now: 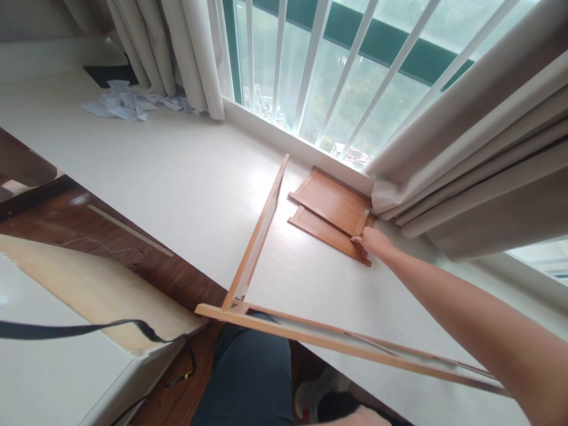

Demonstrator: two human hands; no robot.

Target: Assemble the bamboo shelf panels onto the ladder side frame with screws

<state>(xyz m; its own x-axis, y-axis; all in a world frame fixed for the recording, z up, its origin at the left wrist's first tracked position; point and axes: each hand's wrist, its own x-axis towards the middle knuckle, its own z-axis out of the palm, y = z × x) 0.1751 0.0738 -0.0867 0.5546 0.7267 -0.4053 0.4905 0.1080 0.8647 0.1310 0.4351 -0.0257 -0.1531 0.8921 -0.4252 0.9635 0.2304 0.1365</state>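
On the white window bench (186, 177) an open-sided wooden frame (257, 236) stands beside two stacked wooden panels (331, 204) by the curtain (465, 148). The right hand (373, 241) reaches their near corner, fingers apparently closing on it; lifting one calls for a firm pinch. Left hand unseen

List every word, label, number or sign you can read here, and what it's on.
None can be read. The wooden panels under the right hand and the frame bear no print. The paper scraps by the curtain are too far off to show any writing.
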